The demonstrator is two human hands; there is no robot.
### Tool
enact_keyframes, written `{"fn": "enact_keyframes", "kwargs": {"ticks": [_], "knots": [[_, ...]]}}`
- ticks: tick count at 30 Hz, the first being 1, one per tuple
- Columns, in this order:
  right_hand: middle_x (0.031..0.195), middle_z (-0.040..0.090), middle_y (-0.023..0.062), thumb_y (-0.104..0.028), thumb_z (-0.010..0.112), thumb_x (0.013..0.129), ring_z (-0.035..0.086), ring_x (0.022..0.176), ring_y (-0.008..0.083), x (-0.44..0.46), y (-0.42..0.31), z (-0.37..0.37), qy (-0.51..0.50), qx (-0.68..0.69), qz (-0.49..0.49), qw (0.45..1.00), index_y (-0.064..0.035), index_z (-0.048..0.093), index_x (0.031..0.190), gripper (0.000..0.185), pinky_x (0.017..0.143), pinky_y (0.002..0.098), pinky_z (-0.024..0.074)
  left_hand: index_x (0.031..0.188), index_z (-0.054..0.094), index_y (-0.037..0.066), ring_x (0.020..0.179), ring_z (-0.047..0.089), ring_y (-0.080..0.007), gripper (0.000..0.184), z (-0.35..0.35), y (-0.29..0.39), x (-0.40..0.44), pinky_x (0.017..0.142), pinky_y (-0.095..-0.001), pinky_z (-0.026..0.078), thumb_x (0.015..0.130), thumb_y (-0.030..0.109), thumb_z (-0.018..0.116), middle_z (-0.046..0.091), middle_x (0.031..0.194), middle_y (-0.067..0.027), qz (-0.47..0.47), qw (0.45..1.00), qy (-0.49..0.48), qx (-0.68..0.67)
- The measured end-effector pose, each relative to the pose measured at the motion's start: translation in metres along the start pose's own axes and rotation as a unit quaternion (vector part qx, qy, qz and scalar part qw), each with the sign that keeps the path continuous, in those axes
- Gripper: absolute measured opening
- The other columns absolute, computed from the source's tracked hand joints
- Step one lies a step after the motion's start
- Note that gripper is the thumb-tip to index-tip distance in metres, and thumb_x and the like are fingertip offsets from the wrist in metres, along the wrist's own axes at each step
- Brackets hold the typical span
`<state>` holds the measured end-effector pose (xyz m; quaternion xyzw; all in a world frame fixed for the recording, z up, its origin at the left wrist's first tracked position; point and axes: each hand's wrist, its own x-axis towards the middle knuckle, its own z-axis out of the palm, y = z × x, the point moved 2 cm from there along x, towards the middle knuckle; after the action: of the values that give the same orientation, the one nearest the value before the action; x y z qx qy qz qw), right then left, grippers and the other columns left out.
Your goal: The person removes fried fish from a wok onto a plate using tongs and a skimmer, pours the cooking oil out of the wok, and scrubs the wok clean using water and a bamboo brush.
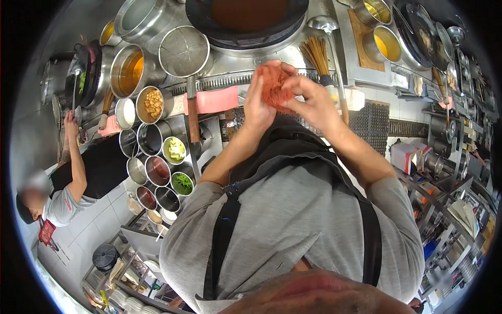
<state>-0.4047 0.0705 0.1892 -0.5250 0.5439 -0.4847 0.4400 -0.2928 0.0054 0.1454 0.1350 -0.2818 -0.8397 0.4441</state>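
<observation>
Both forearms (pixel 232 153) are converging at the stove's (pixel 230 62) front edge. The left hand (pixel 256 102), half curled, is cupping a red wad (pixel 274 90); the right hand (pixel 315 102) is pinching it.

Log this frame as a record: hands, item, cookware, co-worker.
left hand: gripping red crumpled item
right hand: fingers on same item
item material: unclear
ahead: black wok, brown contents
left of wok: mesh strainer
right of wok: bristle brush, ladle
co-worker: far left
</observation>
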Motion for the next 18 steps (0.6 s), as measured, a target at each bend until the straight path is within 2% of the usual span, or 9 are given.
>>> {"fn": "enact_keyframes", "kwargs": {"ticks": [1,5,7,10,12,13,15,17,18], "knots": [[0.089,0.068,0.0077,0.001,0.067,0.081,0.062,0.084,0.0121,0.009,0.013,0.005,0.042,0.141,0.047,0.988,-0.0037,0.054,0.097,0.021,0.075,0.0272,0.049,0.119,0.049,0.002,0.112,0.054,-0.0296,0.038,-0.003,0.0,0.0,0.099,-0.0442,0.042,0.097,0.033,0.045,0.054,0.119,-0.0195,0.006,1.0,-0.002,0.003],[0.098,0.069,0.0091,-0.006,0.066,0.084,0.06,0.087,0.0089,0.029,0.064,0.018,-0.022,0.139,0.138,0.98,-0.005,0.051,0.094,0.018,0.076,0.0261,0.0485,0.14,0.035,0.003,0.124,0.044,-0.023,0.051,-0.059,-0.022,-0.013,0.102,-0.0365,0.039,0.098,0.027,0.05,0.044,0.133,-0.0135,0.078,0.981,-0.05,0.172],[0.104,0.068,0.011,-0.006,0.065,0.083,0.062,0.092,0.0125,0.026,0.068,0.022,-0.068,0.117,0.15,0.98,-0.0035,0.055,0.106,0.025,0.081,0.0278,0.0497,0.138,0.036,0.004,0.119,0.048,-0.0224,0.051,-0.071,-0.027,-0.018,0.097,-0.0368,0.042,0.097,0.03,0.052,0.047,0.129,-0.0122,-0.029,0.988,0.132,0.073],[0.119,0.062,0.0122,-0.006,0.065,0.083,0.063,0.105,0.0188,0.006,0.068,0.008,-0.038,-0.031,0.045,0.998,-0.0087,0.051,0.134,0.052,0.09,0.0305,0.0496,0.122,0.048,0.007,0.097,0.058,-0.0239,0.04,-0.108,-0.027,0.001,0.084,-0.0384,0.049,0.098,0.04,0.047,0.058,0.109,-0.0077,-0.064,0.981,0.185,-0.005],[0.118,0.062,0.0123,-0.006,0.065,0.084,0.063,0.104,0.0186,-0.014,0.087,-0.025,-0.013,0.0,0.095,0.995,-0.0075,0.052,0.133,0.051,0.089,0.0307,0.0501,0.119,0.049,0.007,0.093,0.059,-0.0245,0.04,-0.155,-0.022,0.033,0.084,-0.0389,0.049,0.099,0.042,0.046,0.059,0.105,-0.0072,-0.075,0.978,0.194,-0.016],[0.118,0.063,0.0123,-0.005,0.065,0.084,0.063,0.103,0.0184,-0.028,0.098,-0.043,0.015,0.033,0.146,0.989,-0.0063,0.052,0.131,0.049,0.088,0.0309,0.0505,0.114,0.051,0.009,0.094,0.059,-0.027,0.041,-0.202,-0.029,0.062,0.084,-0.0433,0.05,0.098,0.046,0.042,0.058,0.106,-0.0095,-0.051,0.997,0.008,-0.064],[0.115,0.064,0.0119,-0.004,0.065,0.084,0.063,0.102,0.0182,-0.064,0.123,-0.08,0.068,-0.008,0.176,0.982,-0.0041,0.053,0.13,0.048,0.085,0.0301,0.0512,0.108,0.052,0.011,0.094,0.059,-0.0294,0.043,-0.209,-0.029,0.094,0.084,-0.0476,0.05,0.098,0.05,0.039,0.058,0.107,-0.0118,-0.028,0.978,-0.179,-0.106],[0.11,0.066,0.0112,-0.004,0.065,0.085,0.064,0.099,0.018,-0.106,0.144,-0.108,0.117,-0.008,0.214,0.97,-0.0021,0.056,0.127,0.043,0.082,0.0286,0.0512,0.101,0.05,0.011,0.084,0.062,-0.0302,0.039,-0.175,-0.018,0.122,0.083,-0.0497,0.052,0.099,0.048,0.038,0.057,0.093,-0.0059,-0.059,0.947,0.314,0.017],[0.11,0.066,0.0112,-0.004,0.065,0.085,0.064,0.099,0.018,-0.124,0.15,-0.117,0.118,-0.006,0.212,0.97,-0.0021,0.056,0.127,0.043,0.082,0.0286,0.0512,0.101,0.05,0.011,0.084,0.062,-0.0302,0.039,-0.161,-0.015,0.13,0.083,-0.0497,0.052,0.099,0.048,0.038,0.057,0.093,-0.0059,-0.059,0.948,0.313,0.02]]}}
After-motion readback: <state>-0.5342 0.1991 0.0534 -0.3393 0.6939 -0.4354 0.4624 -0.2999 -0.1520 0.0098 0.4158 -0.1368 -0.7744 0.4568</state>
